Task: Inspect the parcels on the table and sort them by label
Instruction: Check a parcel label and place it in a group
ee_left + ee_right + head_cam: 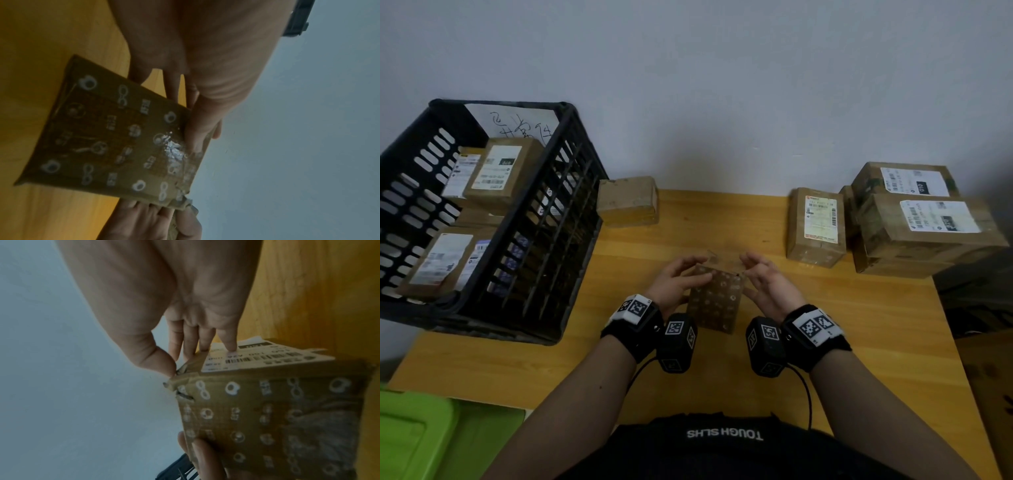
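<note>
A small brown parcel (717, 301) printed with white symbols is held just above the middle of the wooden table (859, 325). My left hand (678, 277) grips its left side, thumb lying on the patterned face (115, 138). My right hand (767, 281) holds the right side. In the right wrist view its fingertips (232, 347) press on a white barcode label (267, 356) on the parcel's far face, and the thumb touches a torn taped corner. The label's text is too blurred to read.
A black slatted crate (571, 178) with several labelled parcels stands at the left. A plain brown box (628, 200) sits beside it by the wall. One labelled parcel (816, 226) and a stack of labelled boxes (921, 219) stand at the right. A green bin (431, 435) is lower left.
</note>
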